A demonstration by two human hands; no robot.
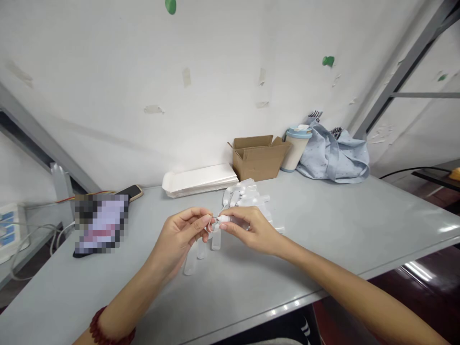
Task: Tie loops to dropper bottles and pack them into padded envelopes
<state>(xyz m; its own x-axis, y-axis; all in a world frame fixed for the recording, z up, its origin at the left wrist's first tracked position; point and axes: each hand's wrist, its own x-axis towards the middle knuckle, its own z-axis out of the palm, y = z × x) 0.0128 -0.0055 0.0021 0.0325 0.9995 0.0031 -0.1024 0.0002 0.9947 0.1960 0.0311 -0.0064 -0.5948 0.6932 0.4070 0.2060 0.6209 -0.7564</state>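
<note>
My right hand (251, 227) is closed around a small clear bottle with a white cap (223, 219), held on its side with the cap pointing left. My left hand (189, 230) pinches a thin white cord (211, 225) close to that cap, thumb against forefinger. Whether the cord is fastened to the cap I cannot tell. Below my hands, several clear bottles (190, 261) lie on the grey table. Behind my right hand is a pile of similar clear bottles with white caps (247, 191), partly hidden by the hand.
Along the wall stand a stack of white flat boxes (201, 179), an open cardboard box (260, 163), a lidded cup (296, 148) and a light blue cloth bag (334, 153). A blurred-out device (102, 223) and a phone (135, 192) lie left on the grey table (341, 215).
</note>
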